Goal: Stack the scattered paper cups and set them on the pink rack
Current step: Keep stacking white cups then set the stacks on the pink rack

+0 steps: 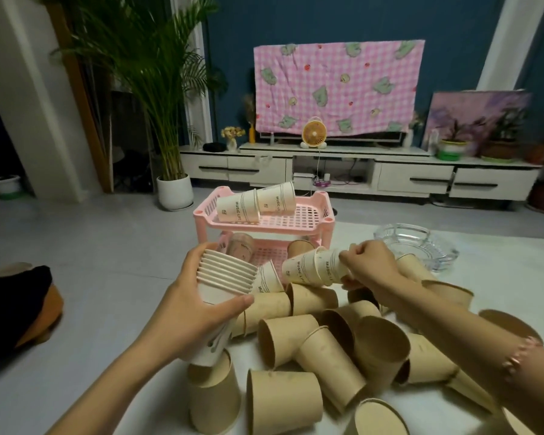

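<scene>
Left hand (pixel 201 296) clamped around a stack of white cups (pixel 225 277), right hand (pixel 369 266) pinching a nested pair of white cups (pixel 311 271), both just before the pink rack (pixel 296 222), brown cups (pixel 327 350) scattered nearer the person

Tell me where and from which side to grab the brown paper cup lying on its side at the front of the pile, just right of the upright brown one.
Grip the brown paper cup across its side wall near the middle, coming from above. It lies on its side with the open mouth facing left, so the curved wall faces up, clear of its neighbours. The left hand holds the white cup stack; the right hand is likely better placed.
</scene>
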`<action>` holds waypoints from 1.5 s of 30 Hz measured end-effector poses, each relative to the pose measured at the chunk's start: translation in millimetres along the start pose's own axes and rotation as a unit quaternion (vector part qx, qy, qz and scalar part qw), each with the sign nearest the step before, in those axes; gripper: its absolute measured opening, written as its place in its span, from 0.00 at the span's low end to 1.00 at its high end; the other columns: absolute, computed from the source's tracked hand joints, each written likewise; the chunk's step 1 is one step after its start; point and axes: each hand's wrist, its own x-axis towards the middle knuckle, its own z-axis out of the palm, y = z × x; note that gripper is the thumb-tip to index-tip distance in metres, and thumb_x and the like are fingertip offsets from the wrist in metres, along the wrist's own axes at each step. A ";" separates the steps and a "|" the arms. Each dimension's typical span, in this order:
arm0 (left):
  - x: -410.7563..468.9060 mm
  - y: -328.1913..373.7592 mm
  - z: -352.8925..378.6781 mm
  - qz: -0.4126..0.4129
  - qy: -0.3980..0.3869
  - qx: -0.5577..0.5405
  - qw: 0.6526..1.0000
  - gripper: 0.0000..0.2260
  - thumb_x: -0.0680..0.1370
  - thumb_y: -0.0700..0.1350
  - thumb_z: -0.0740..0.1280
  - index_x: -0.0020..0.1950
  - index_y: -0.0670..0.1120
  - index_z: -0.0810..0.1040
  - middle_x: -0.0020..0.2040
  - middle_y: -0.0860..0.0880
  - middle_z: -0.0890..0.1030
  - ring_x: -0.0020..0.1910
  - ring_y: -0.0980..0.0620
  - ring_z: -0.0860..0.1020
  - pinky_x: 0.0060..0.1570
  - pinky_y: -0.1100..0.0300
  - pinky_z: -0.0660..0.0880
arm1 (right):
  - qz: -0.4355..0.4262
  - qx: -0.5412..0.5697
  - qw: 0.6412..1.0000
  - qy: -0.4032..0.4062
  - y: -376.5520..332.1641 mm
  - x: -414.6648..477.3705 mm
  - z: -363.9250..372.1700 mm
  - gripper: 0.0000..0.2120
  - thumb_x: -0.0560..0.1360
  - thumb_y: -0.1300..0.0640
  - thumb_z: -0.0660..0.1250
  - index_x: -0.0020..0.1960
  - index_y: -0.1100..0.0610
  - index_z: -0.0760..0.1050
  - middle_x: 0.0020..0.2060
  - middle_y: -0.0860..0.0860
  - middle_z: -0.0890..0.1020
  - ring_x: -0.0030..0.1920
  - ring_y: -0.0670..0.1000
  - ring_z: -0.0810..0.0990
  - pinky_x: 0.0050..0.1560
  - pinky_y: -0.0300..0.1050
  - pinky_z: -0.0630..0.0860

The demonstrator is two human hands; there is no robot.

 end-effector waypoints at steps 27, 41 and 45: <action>-13.5 4.6 -1.9 0.109 -0.081 0.072 0.988 0.55 0.62 0.51 0.78 0.62 0.77 0.34 0.73 0.60 0.58 0.63 0.59 0.70 0.53 0.70 0.71 | -0.291 -0.139 0.880 -0.348 -84.7 -92.4 12.5 0.18 0.79 0.51 0.55 0.54 0.63 0.75 0.50 0.60 0.79 0.51 0.57 0.78 0.55 0.52 0.74; 7.4 -31.9 -45.0 0.044 0.008 0.163 0.986 0.43 0.63 0.51 0.77 0.70 0.59 0.54 0.57 0.54 0.70 0.47 0.58 0.74 0.39 0.71 0.69 | -0.056 -0.200 0.968 -0.140 -16.0 33.0 126.3 0.14 0.71 0.54 0.67 0.55 0.57 0.74 0.51 0.54 0.80 0.50 0.54 0.79 0.53 0.50 0.79; 12.4 -46.0 -44.8 0.012 -0.001 0.195 0.981 0.46 0.64 0.51 0.77 0.72 0.59 0.50 0.65 0.51 0.67 0.54 0.55 0.70 0.47 0.64 0.69 | -0.132 -0.151 0.975 -0.097 -25.0 14.2 126.0 0.07 0.75 0.58 0.63 0.52 0.60 0.74 0.54 0.56 0.80 0.54 0.57 0.79 0.53 0.54 0.78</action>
